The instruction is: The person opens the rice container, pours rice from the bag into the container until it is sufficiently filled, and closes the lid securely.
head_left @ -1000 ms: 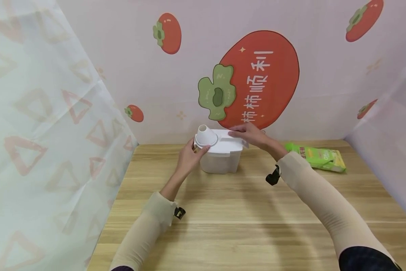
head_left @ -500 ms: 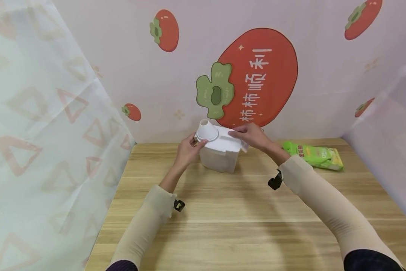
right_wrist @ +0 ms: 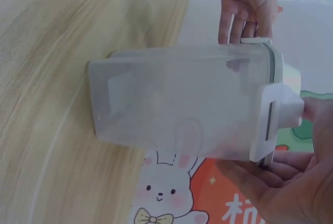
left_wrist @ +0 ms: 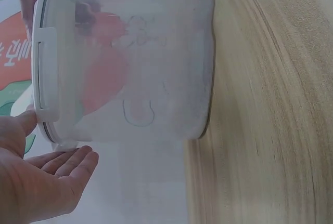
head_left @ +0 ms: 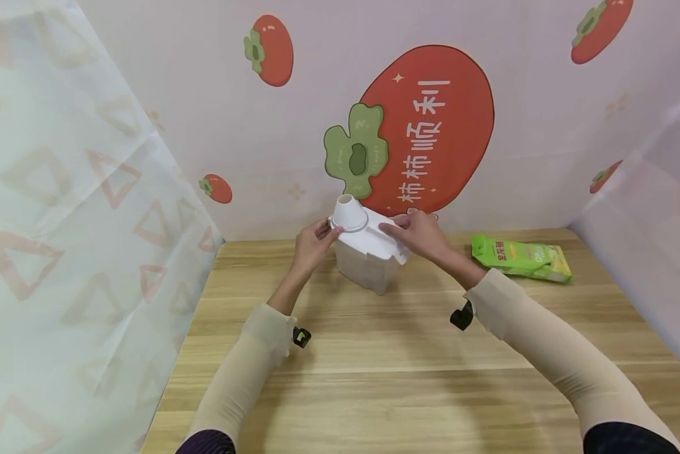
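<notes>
A translucent plastic storage container stands on the table near the back wall, turned at an angle. Its white lid carries a cone-shaped white spout at the left end. My left hand holds the lid's left end, thumb on top beside the spout and fingers below the rim, as the left wrist view shows. At the opposite end my right hand grips the lid, thumb above and fingers behind. A white side clip juts out slightly near the right hand. No contents show through the container wall.
A green and yellow packet lies on the wooden table at the back right, behind the right forearm. Printed cloth walls close in the back and both sides.
Both hands have turned the container, so its right end has swung toward me. The clip at that end now juts out more visibly. The packet stays where it was.
</notes>
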Motion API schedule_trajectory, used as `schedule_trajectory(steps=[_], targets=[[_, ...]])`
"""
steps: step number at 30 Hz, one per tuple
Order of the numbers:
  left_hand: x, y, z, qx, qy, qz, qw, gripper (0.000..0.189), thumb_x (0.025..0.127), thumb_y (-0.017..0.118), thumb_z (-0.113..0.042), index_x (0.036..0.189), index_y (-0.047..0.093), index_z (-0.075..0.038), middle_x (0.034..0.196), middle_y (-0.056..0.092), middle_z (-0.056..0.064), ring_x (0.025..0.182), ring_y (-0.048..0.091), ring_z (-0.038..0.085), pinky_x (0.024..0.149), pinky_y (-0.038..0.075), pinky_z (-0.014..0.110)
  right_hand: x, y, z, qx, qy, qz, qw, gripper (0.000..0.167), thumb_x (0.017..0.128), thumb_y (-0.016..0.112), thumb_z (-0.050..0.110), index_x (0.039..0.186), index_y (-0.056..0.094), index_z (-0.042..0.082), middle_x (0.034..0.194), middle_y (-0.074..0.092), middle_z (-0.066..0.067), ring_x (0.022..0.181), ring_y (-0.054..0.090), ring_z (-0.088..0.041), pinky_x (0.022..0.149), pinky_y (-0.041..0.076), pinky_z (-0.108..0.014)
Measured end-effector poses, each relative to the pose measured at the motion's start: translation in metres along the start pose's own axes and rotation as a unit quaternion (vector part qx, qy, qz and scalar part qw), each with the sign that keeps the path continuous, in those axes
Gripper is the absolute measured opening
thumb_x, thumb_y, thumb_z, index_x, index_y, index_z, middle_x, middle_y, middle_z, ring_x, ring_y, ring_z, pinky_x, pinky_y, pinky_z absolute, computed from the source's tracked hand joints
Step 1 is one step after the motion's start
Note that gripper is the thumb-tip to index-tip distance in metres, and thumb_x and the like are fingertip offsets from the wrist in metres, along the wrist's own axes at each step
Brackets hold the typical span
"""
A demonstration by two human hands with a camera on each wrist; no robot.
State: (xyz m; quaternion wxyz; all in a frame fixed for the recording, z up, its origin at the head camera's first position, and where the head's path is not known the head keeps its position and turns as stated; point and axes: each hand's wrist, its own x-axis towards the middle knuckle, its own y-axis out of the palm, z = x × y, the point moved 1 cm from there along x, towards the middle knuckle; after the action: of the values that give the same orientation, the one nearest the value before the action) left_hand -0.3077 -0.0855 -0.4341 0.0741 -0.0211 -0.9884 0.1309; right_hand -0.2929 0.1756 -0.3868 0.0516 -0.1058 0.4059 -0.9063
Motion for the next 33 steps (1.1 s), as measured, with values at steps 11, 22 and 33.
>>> schedule_trajectory(steps=[11,22,33], targets=[[-0.008,-0.001,-0.004,0.07,0.009,-0.007,0.9975,0.076,0.101,0.074,-0.038,0.155,0.046,0.007,0.156,0.051,0.026,0.143,0.054,0.038,0.116,0.048,0.045,0.005,-0.013,-0.003,-0.01,-0.077,0.071,0.9944,0.047,0.099,0.074,0.042,0.125,0.077,0.003,0.107,0.076,-0.014,0.105,0.066,-0.031,0.09,0.053,-0.043],[-0.042,0.017,-0.026,0.185,0.084,0.026,0.9788,0.114,0.083,0.088,-0.053,0.166,0.027,-0.005,0.169,0.035,0.019,0.153,0.04,0.035,0.124,0.037,0.049,0.023,-0.038,-0.03,0.028,-0.217,0.212,0.9526,0.108,0.076,0.098,0.026,0.163,0.038,0.002,0.163,0.047,-0.017,0.145,0.049,-0.038,0.115,0.043,-0.064],[-0.053,0.041,-0.031,0.206,0.025,0.045,0.9772,0.132,0.084,0.086,-0.059,0.168,0.004,0.001,0.176,-0.009,0.016,0.163,0.005,0.032,0.131,0.02,0.046,0.019,-0.029,-0.031,-0.011,-0.247,0.219,0.9438,0.092,0.08,0.094,0.031,0.157,0.05,0.006,0.167,0.042,-0.009,0.149,0.046,-0.034,0.116,0.041,-0.056]])
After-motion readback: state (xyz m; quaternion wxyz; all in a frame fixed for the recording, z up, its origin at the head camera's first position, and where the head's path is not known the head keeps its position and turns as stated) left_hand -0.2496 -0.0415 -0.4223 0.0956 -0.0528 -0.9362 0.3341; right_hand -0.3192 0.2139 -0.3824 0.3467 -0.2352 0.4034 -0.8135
